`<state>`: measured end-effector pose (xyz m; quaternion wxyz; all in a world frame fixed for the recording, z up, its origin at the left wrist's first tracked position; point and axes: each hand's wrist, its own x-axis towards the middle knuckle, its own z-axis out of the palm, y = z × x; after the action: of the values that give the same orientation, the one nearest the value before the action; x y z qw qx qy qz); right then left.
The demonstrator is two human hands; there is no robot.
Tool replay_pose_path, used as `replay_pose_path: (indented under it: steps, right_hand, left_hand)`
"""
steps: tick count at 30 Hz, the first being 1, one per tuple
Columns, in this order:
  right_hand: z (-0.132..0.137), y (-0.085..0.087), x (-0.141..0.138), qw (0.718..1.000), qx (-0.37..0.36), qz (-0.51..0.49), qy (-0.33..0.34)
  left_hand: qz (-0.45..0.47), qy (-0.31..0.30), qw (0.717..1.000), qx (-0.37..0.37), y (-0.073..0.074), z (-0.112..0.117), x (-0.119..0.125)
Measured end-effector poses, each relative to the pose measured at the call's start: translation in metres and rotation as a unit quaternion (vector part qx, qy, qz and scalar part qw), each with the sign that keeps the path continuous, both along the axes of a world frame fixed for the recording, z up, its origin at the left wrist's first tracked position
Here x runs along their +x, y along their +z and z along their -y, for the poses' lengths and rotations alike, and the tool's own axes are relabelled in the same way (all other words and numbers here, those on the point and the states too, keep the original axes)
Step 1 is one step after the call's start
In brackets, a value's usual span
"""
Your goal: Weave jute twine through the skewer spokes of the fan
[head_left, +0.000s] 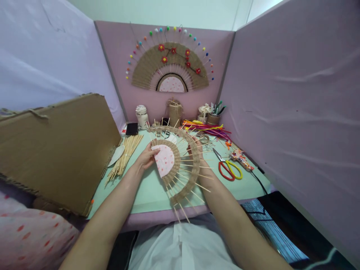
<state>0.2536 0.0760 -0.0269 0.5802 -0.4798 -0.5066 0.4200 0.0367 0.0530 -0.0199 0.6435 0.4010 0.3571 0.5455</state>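
Above the table I hold up a half-round fan frame [194, 165] of thin wooden sticks with jute twine woven through them in two bands. Its half-round centre is pink-and-white spotted fabric [165, 161]. My left hand [147, 154] grips the straight edge of the centre, thumb on the fabric and fingers behind. Behind the outer band, my right hand [197, 146] is closed around the twine and sticks at the upper right; its fingers are partly hidden. The fan is tilted, with its stick ends pointing right and down.
To the left lie a bundle of sticks [125, 155] and a large cardboard sheet [62, 146]. Scissors [228, 168] and a glue gun [242, 159] lie at right. At the back stand a white jar [142, 116], a twine roll [174, 112] and coloured pipe cleaners [208, 129]. A finished fan [146, 69] hangs behind.
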Motion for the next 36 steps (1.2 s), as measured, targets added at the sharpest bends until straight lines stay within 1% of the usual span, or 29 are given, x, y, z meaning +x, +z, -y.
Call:
replay_pose_path:
  steps: [1,4,6,7,10,16,22,26,30,32,34,36]
  right_hand:
    - [0.000,0.001,-0.001,1.000,0.006,-0.022,-0.012]
    - [-0.001,0.002,-0.004,0.990,0.034,-0.130,-0.035]
    - [-0.002,0.001,-0.005,0.981,0.051,-0.185,-0.015]
    - [-0.003,0.000,-0.005,0.979,0.058,-0.196,0.005]
    - [-0.004,-0.002,-0.003,0.979,0.067,-0.183,0.052]
    - [-0.003,-0.001,0.004,0.984,0.057,-0.154,0.072]
    - [0.002,0.006,0.015,0.977,0.021,-0.148,0.150]
    - [0.007,0.008,0.025,0.973,0.009,-0.095,0.208]
    - [0.009,0.006,0.036,0.964,-0.017,-0.045,0.263]
    - [0.009,0.004,0.041,0.963,-0.042,-0.013,0.267]
    - [0.009,0.001,0.045,0.965,-0.063,0.016,0.253]
    - [0.009,0.000,0.047,0.969,-0.068,0.036,0.236]
  left_hand:
    - [-0.001,0.017,1.000,0.003,-0.001,-0.003,-0.002]
    - [-0.005,0.063,0.998,0.002,-0.002,-0.010,-0.012]
    - [-0.004,0.082,0.997,-0.001,-0.002,-0.013,-0.018]
    - [-0.002,0.089,0.996,-0.001,-0.002,-0.014,-0.021]
    - [0.012,0.106,0.994,0.004,-0.001,-0.015,-0.025]
    - [0.026,0.117,0.993,0.014,0.002,-0.015,-0.031]
    - [-0.007,0.114,0.993,0.035,0.009,-0.012,-0.039]
    - [-0.040,0.119,0.992,0.031,0.012,-0.011,-0.043]
    - [-0.074,0.123,0.989,0.020,0.012,-0.012,-0.047]
    - [-0.093,0.121,0.988,0.017,0.012,-0.012,-0.049]
    - [-0.110,0.121,0.986,0.013,0.013,-0.012,-0.050]
    - [-0.124,0.130,0.984,0.010,0.013,-0.011,-0.050]
